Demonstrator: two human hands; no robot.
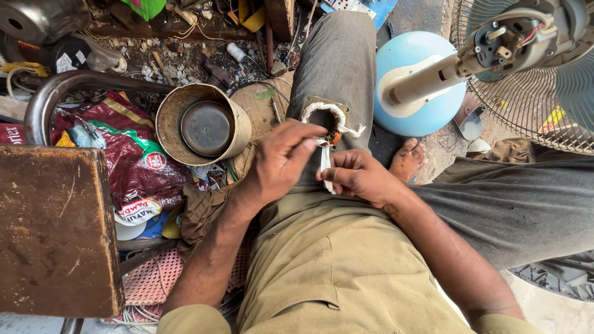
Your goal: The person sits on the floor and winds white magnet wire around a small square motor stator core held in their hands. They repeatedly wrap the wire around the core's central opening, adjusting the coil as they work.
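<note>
A fan motor stator (326, 117) with a coil wrapped in white cloth tape rests on my left thigh, over grey trousers. My left hand (279, 159) pinches a thin white strip of tape (325, 162) just below the stator. My right hand (357, 175) grips the lower part of the same strip, fingers curled around it. The two hands are close together, almost touching. Part of the stator's rim is hidden behind my left fingers.
A pedestal fan with a pale blue base (416, 83) and wire cage (537, 93) lies at the right. A round tin with a metal lid (202, 126) sits left of my knee, beside printed bags (133, 158). A brown wooden stool (55, 229) stands at left.
</note>
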